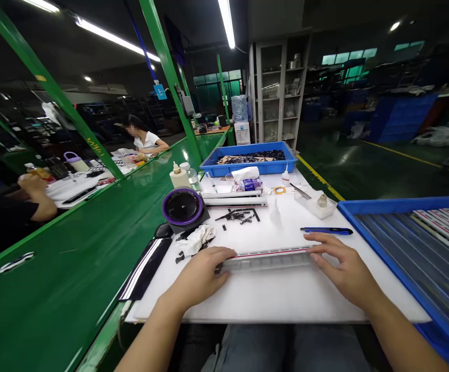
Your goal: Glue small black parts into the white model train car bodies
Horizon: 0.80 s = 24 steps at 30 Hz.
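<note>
Left hand (201, 276) and right hand (344, 268) on opposite ends of ribbed plastic strip (266, 261), fingers curved over it, firm grip or not, cannot tell. Strip flat between hands on white tabletop (271, 302), long axis running crosswise to person, red line along far edge. Blue utility knife (327, 231) just beyond right hand. White cloth (195, 240) and small black parts (235, 216) beyond left hand. Blue tray (375, 205) at right, nothing between hands and strip.

Two hands (197, 276), two blue trays (247, 166)
</note>
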Tool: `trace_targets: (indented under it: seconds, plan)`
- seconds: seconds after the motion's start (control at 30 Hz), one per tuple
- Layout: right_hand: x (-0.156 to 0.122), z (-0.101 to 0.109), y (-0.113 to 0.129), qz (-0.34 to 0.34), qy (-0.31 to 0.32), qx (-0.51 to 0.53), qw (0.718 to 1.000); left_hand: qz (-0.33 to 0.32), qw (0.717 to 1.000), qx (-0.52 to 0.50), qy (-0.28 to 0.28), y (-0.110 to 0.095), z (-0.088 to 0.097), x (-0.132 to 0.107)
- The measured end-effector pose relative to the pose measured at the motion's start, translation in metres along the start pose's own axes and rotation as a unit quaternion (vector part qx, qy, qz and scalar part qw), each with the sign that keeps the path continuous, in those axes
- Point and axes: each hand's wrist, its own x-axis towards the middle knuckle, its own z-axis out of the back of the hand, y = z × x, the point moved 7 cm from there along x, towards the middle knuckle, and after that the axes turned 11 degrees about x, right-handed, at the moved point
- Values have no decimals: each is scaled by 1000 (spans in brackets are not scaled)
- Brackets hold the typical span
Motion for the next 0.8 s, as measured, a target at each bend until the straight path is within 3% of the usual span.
trace_targets:
  seconds: [0.17,0.27,0.33,0.4,0.5,0.57,0.67,0.8]
  plan:
    - [87,-9,40,28,33,48,998,10,998,29,53,20,14,0]
    - [137,-20,39,33,-24,105,994,1,996,20,91,28,26,18]
    - [153,-25,29,43,-78,147,985,-22,995,19,91,29,31,46]
    - [155,-30,20,63,-97,147,982,-60,994,57,70,25,32,84]
    - [147,-38,16,85,-58,88,991,-102,986,113,73,19,17,140]
    - [140,-41,19,94,-37,60,993,-125,977,151,88,15,3,165]
    - [135,-43,26,106,-29,41,993,-142,966,194,97,14,-13,177]
    - [135,-55,27,89,18,25,996,-157,961,212,85,18,-17,169]
